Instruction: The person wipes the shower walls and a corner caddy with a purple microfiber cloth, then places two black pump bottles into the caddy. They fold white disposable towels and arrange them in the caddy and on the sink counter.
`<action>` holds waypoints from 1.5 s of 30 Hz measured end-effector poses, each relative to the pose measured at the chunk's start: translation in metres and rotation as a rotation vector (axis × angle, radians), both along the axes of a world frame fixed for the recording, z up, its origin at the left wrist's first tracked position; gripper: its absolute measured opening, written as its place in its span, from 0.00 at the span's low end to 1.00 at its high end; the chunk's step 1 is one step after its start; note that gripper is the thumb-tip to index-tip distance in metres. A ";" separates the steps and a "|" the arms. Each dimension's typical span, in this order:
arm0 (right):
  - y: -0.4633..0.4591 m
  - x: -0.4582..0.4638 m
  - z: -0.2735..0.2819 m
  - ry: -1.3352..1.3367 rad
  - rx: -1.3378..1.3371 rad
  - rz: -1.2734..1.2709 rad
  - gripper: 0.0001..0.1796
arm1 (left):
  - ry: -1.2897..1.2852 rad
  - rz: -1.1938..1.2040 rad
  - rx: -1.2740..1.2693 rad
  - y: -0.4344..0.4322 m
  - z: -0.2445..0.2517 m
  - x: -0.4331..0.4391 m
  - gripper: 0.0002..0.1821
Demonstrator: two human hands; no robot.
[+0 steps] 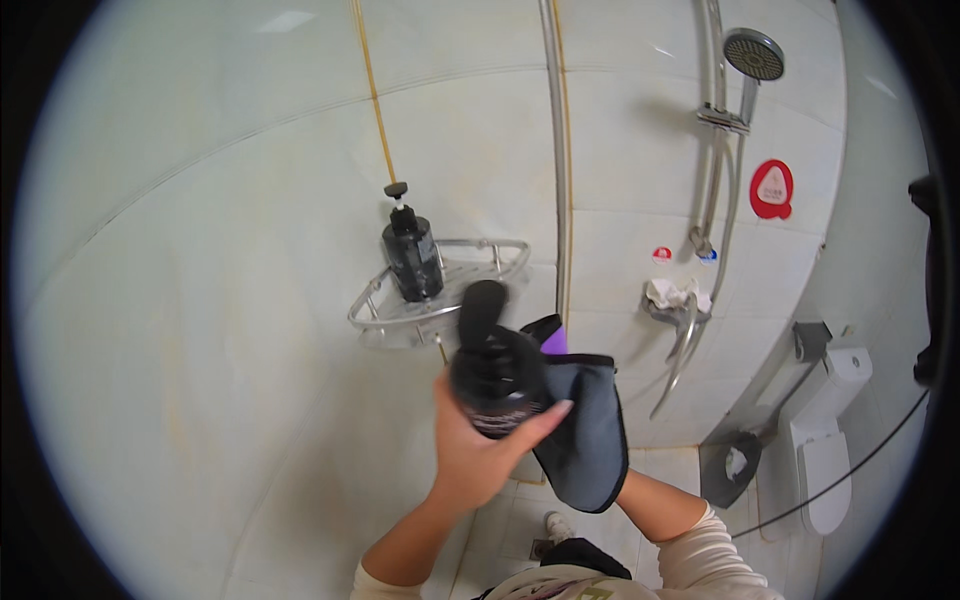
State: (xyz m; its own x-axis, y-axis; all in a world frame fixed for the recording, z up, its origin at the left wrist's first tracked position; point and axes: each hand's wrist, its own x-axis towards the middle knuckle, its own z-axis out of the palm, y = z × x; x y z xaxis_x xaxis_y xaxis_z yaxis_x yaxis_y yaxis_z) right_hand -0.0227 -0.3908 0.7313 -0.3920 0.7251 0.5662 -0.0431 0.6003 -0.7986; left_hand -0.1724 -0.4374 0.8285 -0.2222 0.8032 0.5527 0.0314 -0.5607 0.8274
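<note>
My left hand (480, 457) grips a black pump bottle (499, 375) around its body, with the thumb on the near side. The bottle is tilted, its pump head is blurred, and it bears light writing. A grey cloth (585, 427) with black edging hangs against the bottle's right side, and a purple patch (556, 341) shows at its top. Only the right forearm (664, 506) comes out from under the cloth. My right hand itself is hidden by the cloth that it holds up.
Behind the bottle is a metal corner shelf (405, 319) carrying another black pump bottle (412, 259). A shower head (754, 56) and a mixer tap (679, 315) with white tissue (667, 294) are on the tiled wall. At right stand a toilet (825, 472) and a waste bin (731, 469).
</note>
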 end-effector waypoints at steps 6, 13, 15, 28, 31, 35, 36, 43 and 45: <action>0.134 -0.002 0.053 -0.011 -0.034 0.314 0.34 | 0.373 0.055 0.069 0.071 0.060 -0.011 0.41; 0.216 -0.024 0.158 0.319 0.145 -0.086 0.19 | 0.411 0.303 0.035 0.146 0.116 -0.039 0.29; 0.219 -0.026 0.162 0.287 0.157 -0.318 0.17 | 0.455 0.486 -0.045 0.164 0.111 -0.045 0.30; 0.254 -0.047 0.127 0.301 0.172 0.182 0.09 | 0.657 0.602 -0.405 0.204 0.058 -0.052 0.41; 0.254 -0.051 0.125 0.281 0.315 0.144 0.09 | 0.649 0.524 -0.440 0.203 0.063 -0.056 0.43; 0.249 -0.055 0.119 0.245 0.349 0.017 0.11 | 0.748 0.491 -0.501 0.195 0.066 -0.065 0.45; 0.248 -0.056 0.117 0.253 0.339 -0.013 0.12 | 0.745 0.441 -0.536 0.189 0.067 -0.070 0.45; 0.247 -0.058 0.115 0.254 0.187 0.104 0.18 | 0.544 0.423 -0.396 0.139 0.077 -0.110 0.43; 0.245 -0.057 0.122 0.039 0.321 0.051 0.21 | 0.587 0.669 -0.431 0.136 0.077 -0.117 0.41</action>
